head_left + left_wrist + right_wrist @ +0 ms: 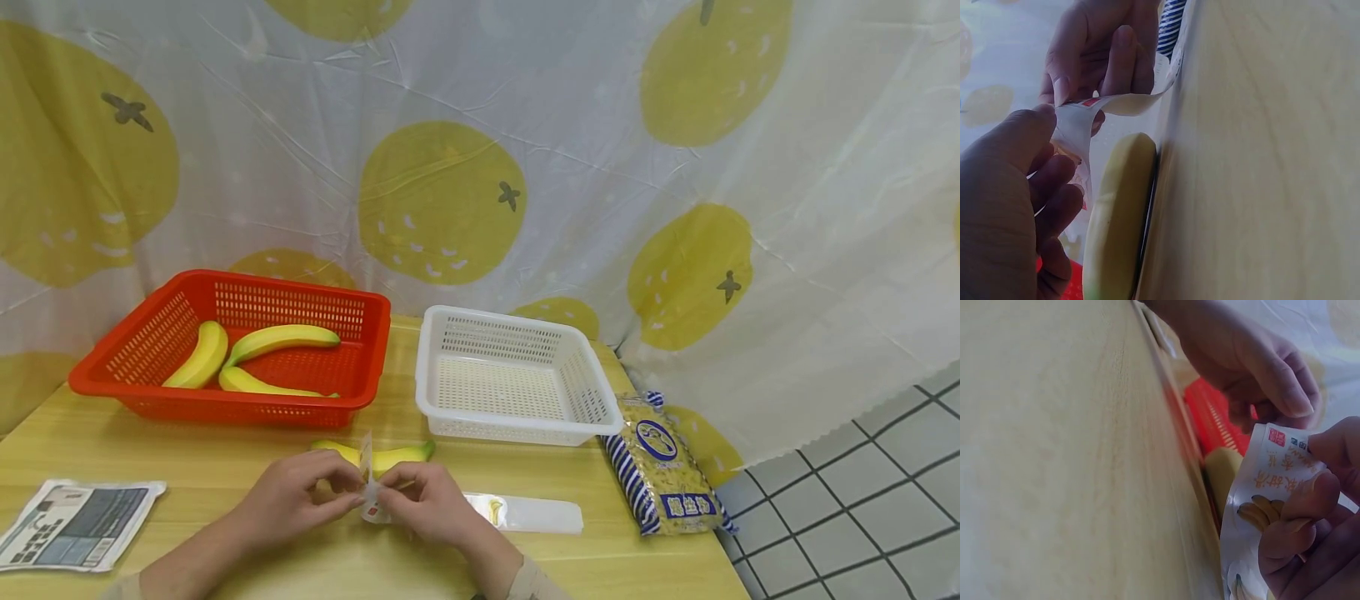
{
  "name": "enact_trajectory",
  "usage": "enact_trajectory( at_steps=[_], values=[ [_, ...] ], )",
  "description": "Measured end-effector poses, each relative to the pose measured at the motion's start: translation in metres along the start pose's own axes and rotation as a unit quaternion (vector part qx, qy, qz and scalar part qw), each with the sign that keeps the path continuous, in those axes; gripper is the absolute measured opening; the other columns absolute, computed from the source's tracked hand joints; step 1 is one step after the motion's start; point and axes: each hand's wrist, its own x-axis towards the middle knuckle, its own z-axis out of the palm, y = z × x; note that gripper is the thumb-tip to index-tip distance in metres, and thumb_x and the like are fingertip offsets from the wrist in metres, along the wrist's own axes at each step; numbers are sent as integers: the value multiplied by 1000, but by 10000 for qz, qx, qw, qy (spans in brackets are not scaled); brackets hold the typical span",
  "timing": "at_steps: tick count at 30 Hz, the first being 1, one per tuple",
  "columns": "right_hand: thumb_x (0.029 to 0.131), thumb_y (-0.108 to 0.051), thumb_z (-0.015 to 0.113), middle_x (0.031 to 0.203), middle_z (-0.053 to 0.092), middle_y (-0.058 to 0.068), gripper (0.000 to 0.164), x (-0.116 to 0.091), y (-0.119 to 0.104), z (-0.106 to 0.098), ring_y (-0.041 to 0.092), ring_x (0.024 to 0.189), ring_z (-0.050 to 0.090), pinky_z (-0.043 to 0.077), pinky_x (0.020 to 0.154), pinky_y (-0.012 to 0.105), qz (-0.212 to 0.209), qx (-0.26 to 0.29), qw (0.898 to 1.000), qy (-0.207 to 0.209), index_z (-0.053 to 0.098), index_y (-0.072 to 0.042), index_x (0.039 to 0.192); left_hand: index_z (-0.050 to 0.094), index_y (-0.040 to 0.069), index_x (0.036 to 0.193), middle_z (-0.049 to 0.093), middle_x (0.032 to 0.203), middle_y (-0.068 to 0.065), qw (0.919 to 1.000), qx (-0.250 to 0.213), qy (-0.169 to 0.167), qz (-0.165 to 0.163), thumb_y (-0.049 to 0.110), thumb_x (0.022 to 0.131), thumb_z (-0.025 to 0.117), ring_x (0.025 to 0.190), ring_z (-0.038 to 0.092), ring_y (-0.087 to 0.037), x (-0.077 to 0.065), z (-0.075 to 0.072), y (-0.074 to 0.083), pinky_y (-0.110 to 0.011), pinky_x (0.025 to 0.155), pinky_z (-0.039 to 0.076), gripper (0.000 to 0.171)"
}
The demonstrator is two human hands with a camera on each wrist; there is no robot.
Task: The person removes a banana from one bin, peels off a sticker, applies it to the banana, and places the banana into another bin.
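A white strip of stickers (1272, 444) printed with bananas and orange lettering runs between both hands. My left hand (307, 487) pinches one end of it between thumb and fingers. From the other side my right hand (431, 504) grips the strip, its fingertips close to the left ones. The strip bends between them, and its far length (540, 514) lies flat on the table to the right. Just behind the hands a yellow banana (397, 458) with a green tip rests on the table, partly covered by the fingers and the raised strip.
A red basket (247, 408) at the back left holds three bananas. Beside it stands a white basket (517, 429). At the right edge lies a bag of dry pasta (663, 467); at the left, a flat printed packet (75, 525). A patterned curtain (570, 208) hangs behind.
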Motion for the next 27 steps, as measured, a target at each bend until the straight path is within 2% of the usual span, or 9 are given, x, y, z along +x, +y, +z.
enact_trajectory(
  at_steps=[5, 8, 16, 23, 27],
  values=[
    [102, -15, 65, 96, 71, 30, 17, 1, 1, 1, -2, 46, 48, 39, 42, 16, -68, 5, 9999, -90, 72, 0, 106, 71, 33, 102, 70, 94, 21, 10000, 6, -17, -39, 11, 75, 91, 79, 64, 2, -1, 3, -1, -14, 64, 47, 41],
    [101, -15, 65, 98, 71, 29, 17, 1, 0, 2, -1, 47, 49, 40, 43, 16, -76, 17, 9999, -75, 72, -1, 105, 71, 31, 103, 70, 93, 18, 10000, -45, 45, 40, 10, 76, 91, 79, 64, 0, -1, 5, -2, -15, 63, 46, 39],
    [101, -13, 66, 100, 70, 31, 16, 1, -2, 3, -1, 49, 49, 39, 43, 16, -214, 92, 9997, -94, 72, 1, 105, 71, 32, 103, 69, 92, 19, 9998, -174, 31, 4, 8, 77, 90, 79, 63, 2, -3, 6, -1, -13, 61, 43, 40],
    [101, -12, 66, 98, 69, 32, 15, 2, -2, 4, 2, 49, 50, 40, 42, 18, -258, 185, 9994, -134, 70, 2, 102, 70, 36, 103, 68, 94, 24, 9991, -308, -191, -200, 8, 81, 87, 81, 61, 5, 0, 3, 2, -11, 62, 42, 39],
    [100, -13, 67, 99, 69, 31, 16, 1, -2, 5, 3, 52, 53, 40, 43, 17, -138, 172, 9997, -86, 70, 2, 101, 71, 32, 103, 69, 93, 21, 9992, -373, -130, -48, 6, 81, 86, 79, 59, 3, 1, 3, 2, -11, 61, 40, 38]
  ],
)
